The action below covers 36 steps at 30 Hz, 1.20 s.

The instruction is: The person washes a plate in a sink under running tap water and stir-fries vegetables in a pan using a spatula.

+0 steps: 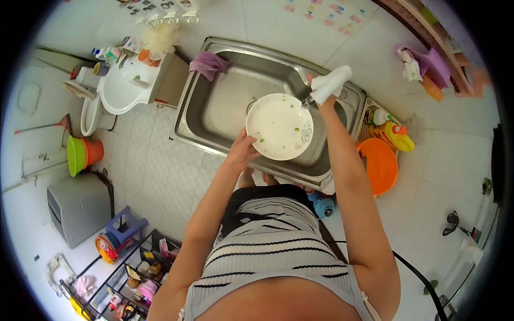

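Note:
A white round plate [278, 125] with a grey flower print and small green food bits is tilted over the stainless steel sink [214, 104]. My left hand [243, 148] grips its lower left rim, thumb on top. At the sink's far right side, my right hand [325, 102] is closed on a white cloth [333, 84], which hides most of its fingers. A metal faucet [308, 100] shows just beside that hand, near the plate's right edge. Over the sink's left corner hangs a purple cloth [209, 65].
Right of the sink are a yellow bottle [393, 137], a white bottle [377, 116] and an orange basin [381, 168]. A white washbasin [120, 91] stands at the left. Beyond the floor tiles are green and orange buckets [80, 155] and a blue stool [126, 224].

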Motion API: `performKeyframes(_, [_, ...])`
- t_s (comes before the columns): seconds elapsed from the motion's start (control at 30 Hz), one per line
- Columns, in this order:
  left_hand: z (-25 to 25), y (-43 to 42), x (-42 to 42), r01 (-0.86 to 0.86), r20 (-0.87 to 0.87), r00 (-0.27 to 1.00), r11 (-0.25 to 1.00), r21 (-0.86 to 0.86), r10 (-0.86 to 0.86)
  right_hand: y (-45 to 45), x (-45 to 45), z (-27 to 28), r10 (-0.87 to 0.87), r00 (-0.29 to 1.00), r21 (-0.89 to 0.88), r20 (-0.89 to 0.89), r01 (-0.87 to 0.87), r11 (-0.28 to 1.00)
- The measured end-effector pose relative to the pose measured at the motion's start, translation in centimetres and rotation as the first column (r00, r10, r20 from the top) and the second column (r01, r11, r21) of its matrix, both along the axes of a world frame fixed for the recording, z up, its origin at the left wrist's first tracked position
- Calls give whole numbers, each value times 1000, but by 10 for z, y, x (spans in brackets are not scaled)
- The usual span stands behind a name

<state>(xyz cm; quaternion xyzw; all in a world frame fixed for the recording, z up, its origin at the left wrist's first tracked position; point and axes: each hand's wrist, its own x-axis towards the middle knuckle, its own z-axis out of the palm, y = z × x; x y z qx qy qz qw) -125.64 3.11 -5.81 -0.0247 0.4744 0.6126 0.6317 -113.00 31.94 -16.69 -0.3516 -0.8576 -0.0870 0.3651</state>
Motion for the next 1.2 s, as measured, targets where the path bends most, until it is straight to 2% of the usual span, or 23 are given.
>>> performKeyframes(0.03, [-1,5,-3,8,3,1000,1000,10,-8,4,-7,-9,-112,991,-341,79,133,931])
performKeyframes(0.13, [-5,20,-12,70,2,998,997,-41,-70,18,-12,-27,-137,989,-742,48,127,659])
performKeyframes(0.2, [-11,23,-15,142,-15,990,989,-37,-142,9,-2,-40,-120,988,-751,-96,7,660])
performKeyframes(0.3, [-21,27,-22,176,3,984,982,-69,-176,-42,7,43,-105,992,-699,-74,24,714])
performKeyframes(0.37, [-26,31,-27,204,9,979,976,-80,-204,-65,23,52,-199,977,-852,-77,39,522])
performKeyframes(0.43, [-33,31,-28,237,19,971,967,-95,-236,-70,53,15,48,987,-939,153,131,318])
performKeyframes(0.47, [-38,34,-29,261,25,965,957,-123,-260,-80,58,18,39,987,-938,155,134,319])
performKeyframes(0.53, [-40,43,-33,291,29,957,946,-145,-290,-107,65,34,-164,967,-980,-197,-189,65])
performKeyframes(0.57, [-40,46,-33,343,29,939,922,-180,-343,-110,69,44,-170,966,-980,-194,-186,66])
performKeyframes(0.63, [-39,49,-31,400,35,915,890,-217,-403,-112,73,74,-262,965,-964,6,-64,-259])
performKeyframes(0.77, [-30,60,-23,425,49,904,881,-209,-424,-106,86,72,-238,970,-975,53,-1,-222])
performKeyframes(0.83, [-31,66,-17,406,72,914,895,-187,-400,-105,86,69,-223,972,-981,70,108,162])
performKeyframes(0.87, [-39,68,-14,315,72,949,943,-111,-308,-106,88,68,-222,973,-981,69,106,161])
performKeyframes(0.9, [-47,70,-12,218,80,974,975,-35,-214,-108,83,80,-251,967,-956,47,117,270])
performKeyframes(0.93, [-56,72,-11,218,79,974,975,-37,-214,-112,80,89,-278,960,-918,23,131,374])
performKeyframes(1.1, [-61,82,-6,264,34,964,960,-92,-262,-117,75,103,-306,952,-893,-4,135,430])
performKeyframes(1.2, [-71,81,0,225,37,974,966,-125,-222,-120,67,123,-327,945,-869,2,163,467])
